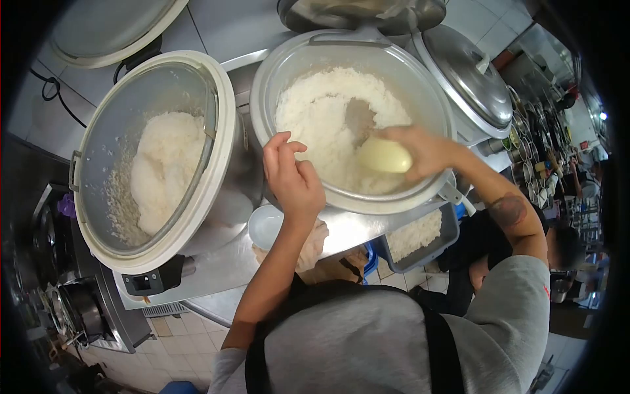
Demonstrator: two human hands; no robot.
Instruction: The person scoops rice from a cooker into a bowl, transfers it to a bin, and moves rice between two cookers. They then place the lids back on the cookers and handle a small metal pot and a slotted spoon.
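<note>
Two hands are at the pot (374,202), and only one has a load. Our right hand (423,148) is clamped on a pale yellow bowl (385,157), which is inside the pot, at the near right of the rice (315,108). Our left hand (295,180) is over the near left rim, its fingers loosely curled around nothing; whether it touches the rim we cannot tell.

The bowl looks smooth and rounded, so we judge that damp fingers could let it slip into the rice. A hard push could shift the pot if our left hand is not bracing it, and a full bowl swung over the rim could shed grains on the counter (348,233). The cup (266,226) beside our left forearm looks easy to knock.

The pot's rice lies around a bare patch. To the left, an uncovered cooker (226,144) holds a white mound, with loose grains on its wall. A grey tray (449,228) near the pot holds more rice; the cup's contents we cannot make out. At upper right, a domed lid (459,69) hides what is beneath.
</note>
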